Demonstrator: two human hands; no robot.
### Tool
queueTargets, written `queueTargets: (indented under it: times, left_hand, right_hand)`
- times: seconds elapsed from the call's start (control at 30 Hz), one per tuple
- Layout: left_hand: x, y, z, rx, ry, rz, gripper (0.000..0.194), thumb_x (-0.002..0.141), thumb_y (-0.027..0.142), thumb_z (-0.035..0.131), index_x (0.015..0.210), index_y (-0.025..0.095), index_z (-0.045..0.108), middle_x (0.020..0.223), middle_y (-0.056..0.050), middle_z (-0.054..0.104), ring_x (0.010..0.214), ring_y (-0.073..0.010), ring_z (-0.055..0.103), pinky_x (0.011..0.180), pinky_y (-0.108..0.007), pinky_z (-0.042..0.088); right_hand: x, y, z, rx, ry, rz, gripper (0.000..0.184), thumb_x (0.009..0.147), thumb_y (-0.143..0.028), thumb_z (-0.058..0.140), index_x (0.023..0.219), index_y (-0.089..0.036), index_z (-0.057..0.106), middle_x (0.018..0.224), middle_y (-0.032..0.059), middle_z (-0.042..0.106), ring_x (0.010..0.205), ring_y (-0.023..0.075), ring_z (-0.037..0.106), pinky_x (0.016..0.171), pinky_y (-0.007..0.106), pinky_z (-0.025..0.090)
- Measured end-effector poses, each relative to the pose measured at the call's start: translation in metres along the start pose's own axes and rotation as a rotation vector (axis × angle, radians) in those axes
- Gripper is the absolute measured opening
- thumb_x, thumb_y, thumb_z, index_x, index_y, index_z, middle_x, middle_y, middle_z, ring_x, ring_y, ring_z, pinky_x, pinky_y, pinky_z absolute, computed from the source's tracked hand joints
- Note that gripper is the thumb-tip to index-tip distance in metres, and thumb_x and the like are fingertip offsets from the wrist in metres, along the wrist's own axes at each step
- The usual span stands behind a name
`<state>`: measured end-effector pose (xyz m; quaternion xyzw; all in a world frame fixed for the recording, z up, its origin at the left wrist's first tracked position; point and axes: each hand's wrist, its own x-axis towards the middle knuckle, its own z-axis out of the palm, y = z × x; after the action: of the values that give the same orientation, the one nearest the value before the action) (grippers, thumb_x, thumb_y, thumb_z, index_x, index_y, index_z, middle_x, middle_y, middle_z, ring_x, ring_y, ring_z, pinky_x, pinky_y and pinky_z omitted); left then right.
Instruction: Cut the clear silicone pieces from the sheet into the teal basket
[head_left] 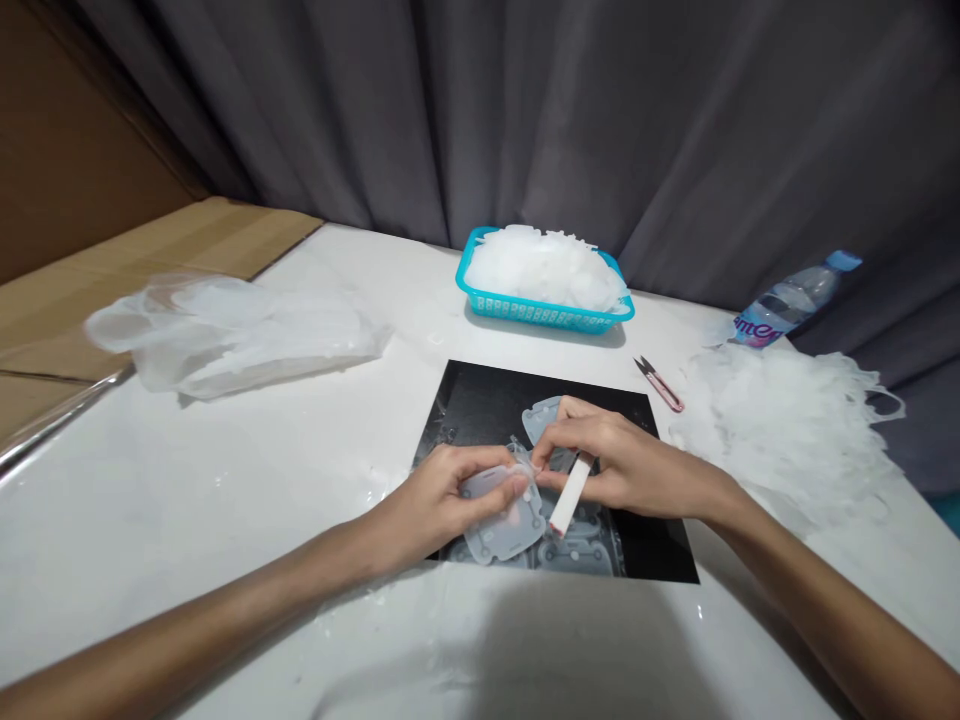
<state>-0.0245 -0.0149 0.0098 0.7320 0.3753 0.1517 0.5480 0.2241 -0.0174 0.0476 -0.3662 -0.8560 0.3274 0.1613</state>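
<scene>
My left hand point(472, 487) grips a translucent, squarish plastic piece point(506, 535) with small holes along its rim, thumb on top. My right hand point(611, 455) is closed around a flat white stick point(571, 497) with a reddish end pointing down towards me. The fingertips of both hands nearly meet at the upper right edge of the held piece; what the right fingertips pinch there is too small to make out. Beneath lies a black mat point(645, 545). More such translucent pieces point(576, 557) rest on it, and another point(540, 415) lies behind the right hand.
A turquoise basket point(551, 312) heaped with white plastic pieces stands at the back. Small pink-handled thread snips point(660, 385) lie right of the mat. A pile of whitish plastic scraps point(795, 430) and a water bottle point(791, 303) are at the right. Plastic bags point(247, 335) lie left, by cardboard point(172, 240).
</scene>
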Motion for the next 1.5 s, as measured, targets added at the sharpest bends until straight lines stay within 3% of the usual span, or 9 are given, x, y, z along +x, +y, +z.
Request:
queueTargets:
  times: [0.2,0.37,0.47,0.63,0.73,0.87,1.0,1.37,1.5]
  left_hand:
    - [0.002,0.002,-0.001,-0.089,0.0,0.006,0.046,0.102,0.054,0.056,0.08,0.015,0.067,0.071,0.001,0.058,0.066,-0.0132,0.048,0.059,-0.025,0.033]
    - [-0.001,0.001,0.006,-0.08,-0.087,0.006,0.037,0.096,0.04,0.064,0.068,0.016,0.059,0.062,0.005,0.041,0.059,-0.0104,0.035,0.054,-0.025,0.024]
    - [-0.004,0.0,0.007,-0.049,-0.17,0.027,0.033,0.098,0.037,0.064,0.073,0.016,0.066,0.063,0.004,0.05,0.06,-0.0104,0.039,0.056,-0.025,0.027]
    - [-0.003,-0.003,0.0,-0.076,-0.131,0.042,0.035,0.103,0.047,0.06,0.091,0.018,0.076,0.076,0.001,0.063,0.067,-0.0127,0.047,0.06,-0.026,0.032]
    - [-0.001,-0.001,-0.002,-0.145,-0.063,0.039,0.036,0.103,0.05,0.061,0.099,0.019,0.078,0.088,-0.002,0.071,0.078,-0.0159,0.057,0.069,-0.026,0.04]
    - [0.001,0.003,-0.002,-0.272,0.027,0.033,0.032,0.103,0.048,0.062,0.102,0.02,0.076,0.094,-0.002,0.072,0.086,-0.018,0.063,0.075,-0.026,0.045]
    - [0.0,0.003,0.0,-0.261,0.064,-0.003,0.036,0.103,0.052,0.06,0.103,0.019,0.074,0.086,0.0,0.065,0.075,-0.0148,0.055,0.065,-0.025,0.039]
    - [0.003,-0.003,-0.002,-0.167,0.148,0.019,0.035,0.109,0.052,0.049,0.123,0.024,0.064,0.101,0.0,0.069,0.088,-0.0178,0.06,0.077,-0.027,0.044]
    - [0.004,-0.003,-0.003,-0.068,0.159,-0.009,0.04,0.11,0.055,0.043,0.131,0.025,0.059,0.098,0.0,0.071,0.083,-0.0189,0.06,0.073,-0.028,0.044]
  right_hand:
    - [0.0,-0.003,0.007,-0.18,0.064,-0.125,0.009,0.104,-0.024,0.061,0.099,-0.02,0.067,0.09,0.0041,0.065,0.087,0.0191,0.056,0.071,0.03,0.04]
    - [0.014,0.012,0.028,-0.371,0.307,-0.096,0.011,0.103,-0.019,0.057,0.098,-0.019,0.067,0.093,0.0069,0.073,0.089,0.0228,0.057,0.073,0.034,0.041]
    - [0.025,0.026,0.03,-0.347,0.429,-0.012,0.01,0.102,-0.021,0.06,0.097,-0.02,0.068,0.095,0.0065,0.075,0.089,0.0227,0.06,0.074,0.033,0.042]
    - [0.027,0.033,0.012,-0.205,0.507,0.173,0.011,0.099,-0.024,0.067,0.11,-0.023,0.07,0.109,0.0053,0.076,0.095,0.0236,0.062,0.079,0.035,0.044]
    - [0.02,0.022,0.001,-0.116,0.54,0.112,0.022,0.102,-0.027,0.065,0.123,-0.024,0.067,0.123,0.0064,0.073,0.102,0.0235,0.063,0.085,0.036,0.046]
    - [0.005,0.0,-0.006,-0.026,0.312,-0.055,0.023,0.102,-0.035,0.068,0.121,-0.024,0.069,0.107,0.0052,0.073,0.1,0.0214,0.064,0.087,0.035,0.049]
    - [-0.004,-0.007,-0.007,0.036,0.058,0.011,0.047,0.096,-0.04,0.076,0.139,-0.026,0.06,0.108,0.0046,0.073,0.101,0.0206,0.067,0.084,0.032,0.052]
    - [0.0,0.02,-0.009,0.292,0.088,0.107,0.052,0.092,-0.034,0.079,0.139,-0.025,0.058,0.097,-0.0003,0.074,0.082,0.0143,0.063,0.073,0.027,0.046]
    - [0.003,0.023,-0.004,0.338,0.114,0.12,0.038,0.098,-0.036,0.071,0.133,-0.023,0.062,0.093,0.0005,0.074,0.076,0.0145,0.064,0.072,0.029,0.049]
